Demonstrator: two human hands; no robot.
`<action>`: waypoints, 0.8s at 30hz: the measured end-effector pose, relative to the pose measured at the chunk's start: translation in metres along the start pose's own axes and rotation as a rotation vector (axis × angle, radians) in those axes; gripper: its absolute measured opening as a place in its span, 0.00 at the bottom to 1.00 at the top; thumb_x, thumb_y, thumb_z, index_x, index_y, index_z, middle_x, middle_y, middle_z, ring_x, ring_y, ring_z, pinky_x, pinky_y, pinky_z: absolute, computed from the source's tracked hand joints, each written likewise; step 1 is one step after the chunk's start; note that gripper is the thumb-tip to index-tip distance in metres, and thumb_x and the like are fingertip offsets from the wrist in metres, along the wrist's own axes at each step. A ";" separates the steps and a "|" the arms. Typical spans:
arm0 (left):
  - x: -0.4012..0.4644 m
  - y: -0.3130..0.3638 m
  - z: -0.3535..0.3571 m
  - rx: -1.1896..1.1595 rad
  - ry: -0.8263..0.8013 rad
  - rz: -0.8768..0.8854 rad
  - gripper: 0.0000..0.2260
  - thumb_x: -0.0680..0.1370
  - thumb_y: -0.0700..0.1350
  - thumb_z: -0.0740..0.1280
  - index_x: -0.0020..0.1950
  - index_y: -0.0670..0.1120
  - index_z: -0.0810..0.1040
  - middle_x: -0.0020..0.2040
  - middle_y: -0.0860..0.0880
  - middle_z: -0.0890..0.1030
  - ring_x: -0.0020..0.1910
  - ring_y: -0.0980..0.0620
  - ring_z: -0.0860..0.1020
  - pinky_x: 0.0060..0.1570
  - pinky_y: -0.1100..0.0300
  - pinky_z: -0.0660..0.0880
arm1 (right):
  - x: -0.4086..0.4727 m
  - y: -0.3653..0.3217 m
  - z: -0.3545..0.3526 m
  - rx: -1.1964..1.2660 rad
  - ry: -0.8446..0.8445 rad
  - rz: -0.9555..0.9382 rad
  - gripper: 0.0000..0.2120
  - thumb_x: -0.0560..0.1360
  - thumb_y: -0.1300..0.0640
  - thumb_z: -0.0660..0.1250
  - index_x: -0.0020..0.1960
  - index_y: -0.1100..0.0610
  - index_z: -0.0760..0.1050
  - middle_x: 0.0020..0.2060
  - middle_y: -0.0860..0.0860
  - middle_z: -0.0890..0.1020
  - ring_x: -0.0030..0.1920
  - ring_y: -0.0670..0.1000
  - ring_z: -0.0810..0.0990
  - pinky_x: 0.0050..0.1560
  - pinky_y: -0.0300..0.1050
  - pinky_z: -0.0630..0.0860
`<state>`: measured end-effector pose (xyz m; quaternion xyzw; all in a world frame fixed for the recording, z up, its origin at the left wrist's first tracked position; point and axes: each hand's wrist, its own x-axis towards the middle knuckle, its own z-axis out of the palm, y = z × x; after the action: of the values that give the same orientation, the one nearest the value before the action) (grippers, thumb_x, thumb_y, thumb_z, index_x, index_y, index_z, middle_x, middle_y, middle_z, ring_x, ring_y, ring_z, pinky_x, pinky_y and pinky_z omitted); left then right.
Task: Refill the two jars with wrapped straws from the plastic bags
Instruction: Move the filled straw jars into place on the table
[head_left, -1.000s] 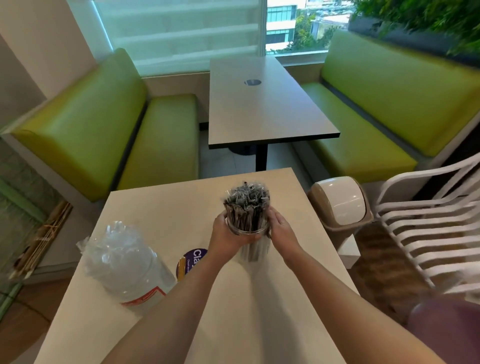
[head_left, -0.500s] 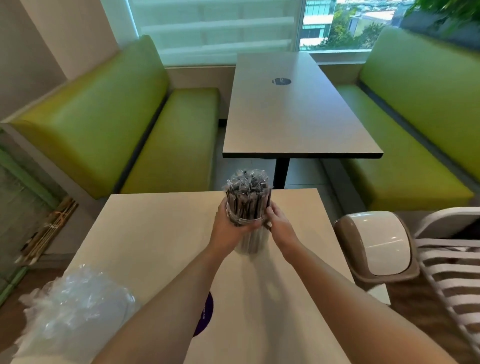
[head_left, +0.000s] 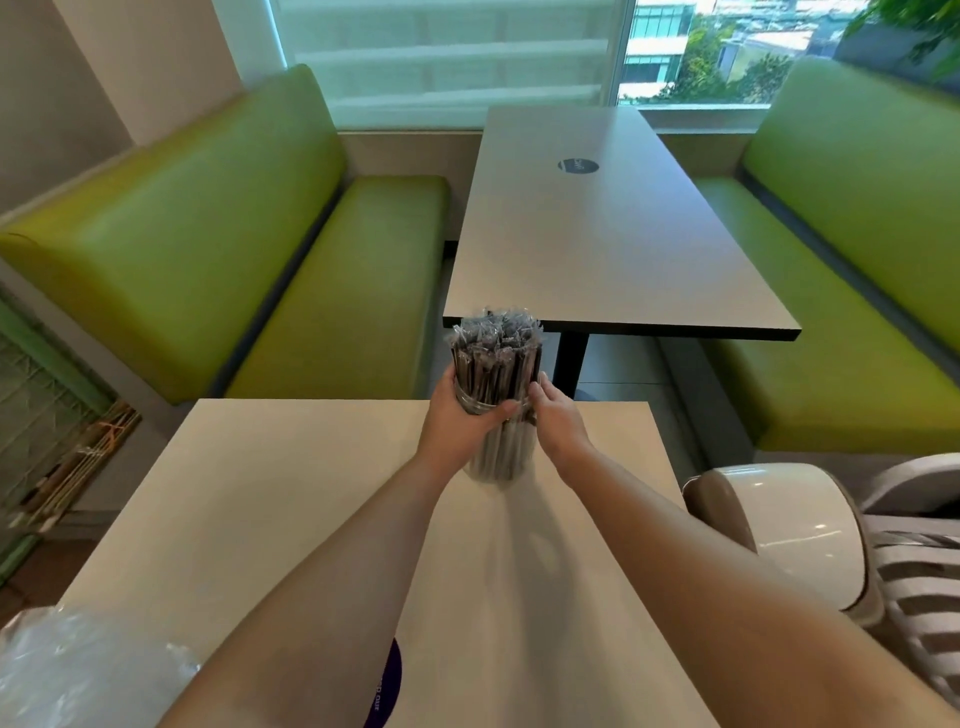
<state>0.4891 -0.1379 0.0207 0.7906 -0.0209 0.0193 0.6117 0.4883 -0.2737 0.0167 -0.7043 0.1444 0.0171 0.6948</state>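
**Clear jar packed with wrapped straws, steadied near the far edge of the table**

Transparent plastic is forming the jar (head_left: 497, 447), which is standing upright on the cream table (head_left: 291, 493), close to its far edge and roughly midway between the far corners. Dark wrapped straws (head_left: 494, 358) are filling it tightly and rising well above its rim. The left hand (head_left: 460, 421) is wrapping around the jar's upper part, fingers curled across the front at rim level and pressing against both jar and bundle. The right hand (head_left: 558, 415) is lying against the opposite side, fingers extended along the straws; whether it is gripping or merely touching cannot be told from this view. A crumpled plastic bag (head_left: 78, 670) is sitting at the near left corner, well apart from the jar. A second jar is not showing in this view.

Risks, as judged from this arrangement:
- The load is standing tall and top-heavy, so a quick release or a sideways nudge is likely to be tipping the jar.
- The jar is sitting near the far edge; a forward push could be sending it off toward the floor.
- Squeezing at the rim may be crushing wrappers or levering straws out.
- A swing-lid bin (head_left: 774, 514) is standing beside the right edge, where spilled straws could be landing.
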 end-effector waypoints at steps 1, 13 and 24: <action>0.004 -0.001 0.001 0.004 0.001 0.001 0.30 0.66 0.45 0.80 0.62 0.55 0.69 0.52 0.64 0.77 0.47 0.75 0.74 0.43 0.80 0.69 | 0.005 0.000 0.000 -0.003 0.000 0.003 0.21 0.84 0.55 0.55 0.76 0.55 0.62 0.74 0.51 0.68 0.74 0.51 0.64 0.75 0.52 0.60; 0.035 -0.004 0.010 0.004 -0.003 -0.013 0.32 0.65 0.46 0.81 0.66 0.48 0.72 0.57 0.53 0.80 0.57 0.56 0.78 0.56 0.62 0.73 | 0.029 -0.004 -0.002 0.005 0.019 0.009 0.22 0.84 0.53 0.55 0.77 0.54 0.61 0.74 0.49 0.66 0.75 0.51 0.63 0.75 0.52 0.60; 0.041 0.000 0.007 0.016 -0.066 -0.042 0.28 0.68 0.40 0.79 0.64 0.48 0.71 0.55 0.53 0.79 0.56 0.55 0.78 0.60 0.59 0.73 | 0.030 -0.008 0.001 -0.031 0.033 0.015 0.22 0.84 0.54 0.53 0.77 0.56 0.59 0.76 0.50 0.64 0.76 0.51 0.61 0.76 0.50 0.57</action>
<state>0.5305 -0.1455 0.0208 0.7958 -0.0243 -0.0198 0.6047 0.5187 -0.2777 0.0175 -0.7139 0.1608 0.0130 0.6814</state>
